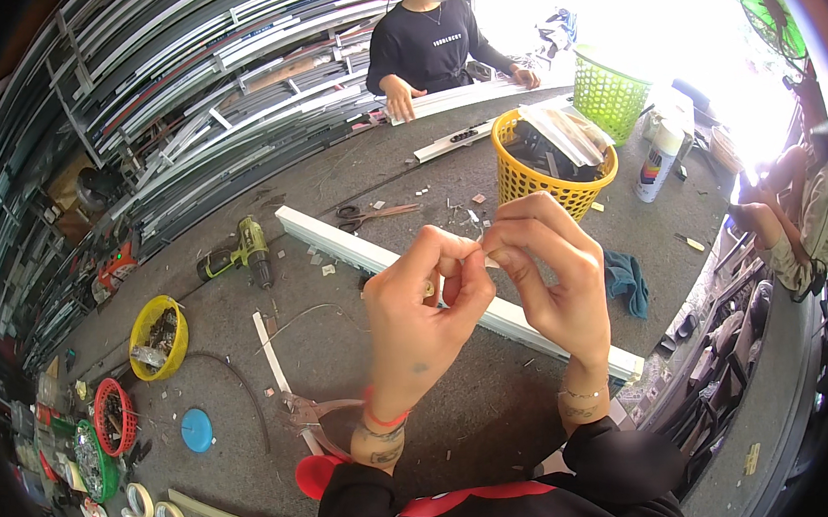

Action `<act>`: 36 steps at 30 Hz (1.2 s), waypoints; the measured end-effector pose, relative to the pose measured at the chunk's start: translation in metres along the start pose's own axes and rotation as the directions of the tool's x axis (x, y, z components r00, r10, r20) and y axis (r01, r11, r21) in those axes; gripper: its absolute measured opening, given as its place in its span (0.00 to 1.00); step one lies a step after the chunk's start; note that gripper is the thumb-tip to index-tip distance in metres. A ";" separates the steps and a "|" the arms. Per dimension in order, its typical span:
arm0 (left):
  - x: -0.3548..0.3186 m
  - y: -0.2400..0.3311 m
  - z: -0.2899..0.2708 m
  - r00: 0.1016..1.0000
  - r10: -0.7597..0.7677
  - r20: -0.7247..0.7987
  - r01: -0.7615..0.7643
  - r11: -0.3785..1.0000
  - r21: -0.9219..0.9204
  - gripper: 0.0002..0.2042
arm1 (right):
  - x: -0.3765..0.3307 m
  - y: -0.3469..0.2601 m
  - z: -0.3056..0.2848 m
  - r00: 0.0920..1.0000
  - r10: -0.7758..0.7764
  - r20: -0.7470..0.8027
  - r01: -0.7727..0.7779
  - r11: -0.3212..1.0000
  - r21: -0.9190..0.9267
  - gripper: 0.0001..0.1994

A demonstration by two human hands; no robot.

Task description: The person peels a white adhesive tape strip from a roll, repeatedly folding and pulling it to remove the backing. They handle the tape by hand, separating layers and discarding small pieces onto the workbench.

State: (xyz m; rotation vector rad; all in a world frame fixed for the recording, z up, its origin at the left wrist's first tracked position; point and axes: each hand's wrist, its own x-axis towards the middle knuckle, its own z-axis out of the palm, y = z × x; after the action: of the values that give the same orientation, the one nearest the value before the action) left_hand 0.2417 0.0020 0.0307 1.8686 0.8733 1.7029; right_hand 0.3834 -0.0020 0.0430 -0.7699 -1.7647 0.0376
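My left hand (426, 315) and my right hand (557, 272) meet above the middle of the table, fingertips pinched together. Between them shows a small white piece (490, 262), too small and too covered by the fingers to name. Below my hands a long white profile bar (331, 243) lies slantwise across the table, partly hidden by them. To its left is a green and black cordless drill (249, 256). Scissors (373, 215) rest just beyond the bar. Beside my left forearm lies a pliers-like hand tool (314, 410), near a thin white strip (271, 350).
A yellow basket (563, 193) holding offcuts, a green basket (612, 91) and a spray can (655, 167) stand at the far right. Small yellow (182, 347), red (129, 413) and green bowls sit left. Across the table another person (433, 51) handles white profiles.
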 end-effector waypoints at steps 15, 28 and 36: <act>0.000 0.004 -0.005 1.000 0.022 0.010 -0.021 0.998 -0.054 0.03 | 0.000 0.006 -0.011 0.995 0.084 -0.058 -0.074 0.984 0.160 0.05; 0.003 -0.001 0.000 0.999 0.016 0.039 -0.012 0.996 -0.088 0.03 | 0.001 0.005 -0.010 0.999 -0.037 0.026 0.036 0.999 0.032 0.08; 0.002 -0.005 0.004 0.999 -0.052 -0.007 0.049 0.973 -0.227 0.04 | 0.001 0.009 -0.005 0.999 0.048 0.003 -0.048 0.991 0.127 0.06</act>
State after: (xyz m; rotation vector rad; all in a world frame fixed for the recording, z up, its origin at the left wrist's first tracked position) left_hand 0.2449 0.0075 0.0283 1.6720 0.6924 1.7076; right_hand 0.3920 0.0036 0.0421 -0.7189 -1.7261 0.1805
